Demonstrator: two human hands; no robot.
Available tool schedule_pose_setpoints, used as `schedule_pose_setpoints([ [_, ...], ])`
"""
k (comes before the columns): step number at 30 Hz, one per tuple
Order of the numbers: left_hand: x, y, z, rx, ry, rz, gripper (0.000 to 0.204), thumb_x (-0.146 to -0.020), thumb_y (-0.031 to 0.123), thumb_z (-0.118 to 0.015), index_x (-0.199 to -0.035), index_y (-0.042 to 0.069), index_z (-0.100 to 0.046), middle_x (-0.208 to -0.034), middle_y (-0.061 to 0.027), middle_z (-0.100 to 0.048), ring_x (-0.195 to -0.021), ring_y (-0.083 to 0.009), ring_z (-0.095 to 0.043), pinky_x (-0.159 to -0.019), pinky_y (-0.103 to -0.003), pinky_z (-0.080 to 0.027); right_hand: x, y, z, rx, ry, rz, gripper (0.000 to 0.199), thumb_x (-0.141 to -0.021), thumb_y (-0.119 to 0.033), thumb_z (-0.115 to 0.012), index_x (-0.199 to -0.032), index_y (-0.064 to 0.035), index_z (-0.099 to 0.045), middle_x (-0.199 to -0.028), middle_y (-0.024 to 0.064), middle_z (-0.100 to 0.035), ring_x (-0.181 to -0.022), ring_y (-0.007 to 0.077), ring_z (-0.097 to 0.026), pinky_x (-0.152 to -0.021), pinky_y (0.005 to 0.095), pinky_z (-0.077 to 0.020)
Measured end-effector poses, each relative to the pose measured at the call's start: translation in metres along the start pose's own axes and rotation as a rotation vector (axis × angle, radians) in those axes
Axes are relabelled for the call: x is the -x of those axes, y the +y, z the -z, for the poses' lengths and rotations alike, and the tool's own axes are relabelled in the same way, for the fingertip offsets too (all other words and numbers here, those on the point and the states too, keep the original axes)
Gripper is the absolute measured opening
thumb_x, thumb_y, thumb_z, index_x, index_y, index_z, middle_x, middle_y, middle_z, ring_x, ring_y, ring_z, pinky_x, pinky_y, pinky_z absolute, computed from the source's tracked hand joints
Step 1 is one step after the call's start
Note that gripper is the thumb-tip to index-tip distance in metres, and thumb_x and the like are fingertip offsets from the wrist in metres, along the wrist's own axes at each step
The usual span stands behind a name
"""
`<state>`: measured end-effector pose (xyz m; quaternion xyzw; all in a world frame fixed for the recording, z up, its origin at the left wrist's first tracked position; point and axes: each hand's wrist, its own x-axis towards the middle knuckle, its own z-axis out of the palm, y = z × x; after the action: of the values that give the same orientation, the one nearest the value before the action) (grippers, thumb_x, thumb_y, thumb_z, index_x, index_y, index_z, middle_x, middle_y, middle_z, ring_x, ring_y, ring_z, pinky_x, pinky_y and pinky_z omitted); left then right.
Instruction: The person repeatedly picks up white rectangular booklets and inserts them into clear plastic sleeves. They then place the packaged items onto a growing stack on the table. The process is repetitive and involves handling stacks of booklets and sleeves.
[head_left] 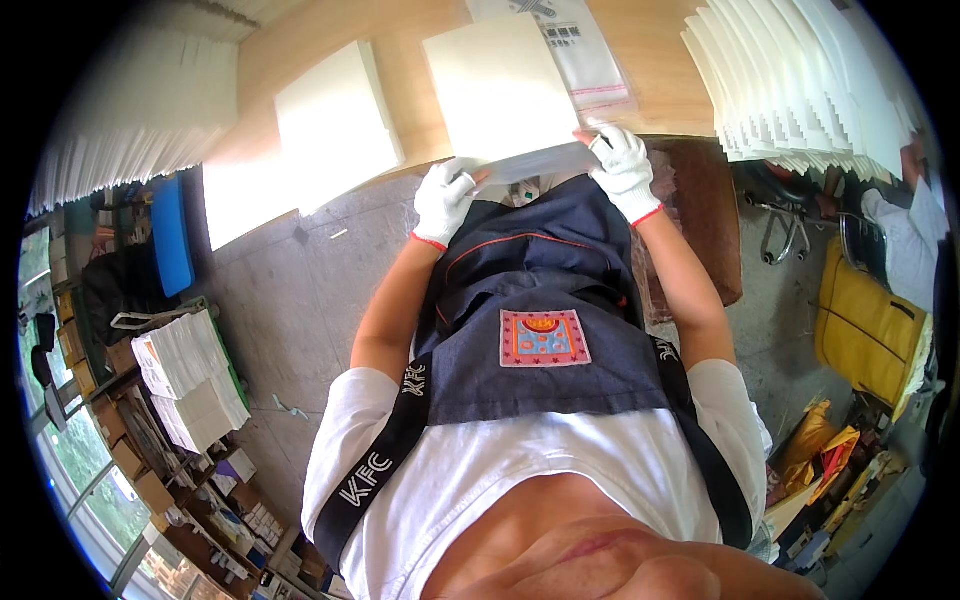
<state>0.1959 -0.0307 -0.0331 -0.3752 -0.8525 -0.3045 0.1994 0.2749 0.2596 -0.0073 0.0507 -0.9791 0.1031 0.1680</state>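
Note:
My left hand (446, 201) and my right hand (622, 172) wear white knit gloves with red cuffs; the bare fingertips poke out. Between them, along the table's near edge, stretches a blurred, greyish see-through plastic strip (545, 163), and each hand pinches one end of it. The strip runs along the near side of a white paper stack (500, 85) that lies flat on the table. I cannot tell whether the plastic wraps the stack. A clear plastic bag (595, 70) with dark printing and red lines lies partly under the stack.
More white paper stacks (340, 125) lie left on the wooden table (410, 80). Tall piles of folded sheets (790, 80) stand at the right, others (140, 110) at the far left. A brown stool (700, 220) is by my right arm. Another person's sleeve (908, 235) shows at far right.

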Motion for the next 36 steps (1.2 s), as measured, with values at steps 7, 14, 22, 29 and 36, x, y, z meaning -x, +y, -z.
schedule_pose_setpoints([
  [7,0.019,0.004,-0.017,0.746,0.262,0.971,0.018,-0.078,0.009,-0.068,-0.075,0.007,-0.050,-0.066,0.0025,-0.046,-0.057,-0.0099,-0.042,-0.052,-0.026,-0.039,0.005,-0.023,-0.049,-0.738,-0.027,-0.572,0.021,-0.084,-0.021,-0.061,-0.077,-0.0043,-0.051,-0.068,0.0109,-0.056,-0.059,0.0212,-0.056,-0.055,0.0333,-0.0424],
  [14,0.016,0.007,-0.009,1.188,0.307,1.298,0.023,-0.090,0.032,-0.054,-0.087,0.009,-0.055,-0.064,0.0005,-0.050,-0.051,-0.0086,-0.046,-0.046,-0.023,-0.043,0.059,0.053,-0.026,-1.380,-0.083,-1.173,0.026,-0.085,-0.030,-0.062,-0.093,-0.0075,-0.052,-0.066,0.0015,-0.054,-0.051,0.0115,-0.051,-0.046,0.0250,-0.0399],
  [22,-0.025,0.024,0.022,1.064,0.144,1.164,0.043,-0.088,0.024,-0.058,-0.118,-0.004,-0.046,-0.077,-0.0015,-0.051,-0.052,-0.0058,-0.044,-0.046,-0.021,-0.041,0.023,0.028,0.011,-0.903,-0.582,-0.864,0.063,-0.086,-0.059,-0.041,-0.111,-0.0024,-0.052,-0.080,0.0115,-0.066,-0.061,0.0185,-0.060,-0.058,0.0338,-0.0466],
  [29,-0.028,-0.008,0.108,0.660,0.298,1.064,0.046,-0.088,0.029,-0.058,-0.122,-0.001,-0.051,-0.097,-0.0093,-0.058,-0.066,-0.0107,-0.054,-0.055,-0.024,-0.045,-0.068,-0.108,-0.035,-1.463,-0.384,-0.690,0.032,-0.091,-0.021,-0.053,-0.113,0.0016,-0.055,-0.095,0.0030,-0.062,-0.075,0.0081,-0.055,-0.063,0.0188,-0.0439],
  [36,0.017,-0.139,0.148,-0.248,0.196,0.859,0.038,-0.088,0.030,-0.053,-0.116,0.004,-0.058,-0.103,-0.0158,-0.062,-0.090,-0.0229,-0.059,-0.081,-0.032,-0.045,-0.159,-0.183,-0.082,-1.030,-0.502,-0.222,0.038,-0.086,-0.041,-0.050,-0.091,-0.0044,-0.061,-0.069,0.0119,-0.063,-0.060,0.0234,-0.061,-0.057,0.0373,-0.0472],
])
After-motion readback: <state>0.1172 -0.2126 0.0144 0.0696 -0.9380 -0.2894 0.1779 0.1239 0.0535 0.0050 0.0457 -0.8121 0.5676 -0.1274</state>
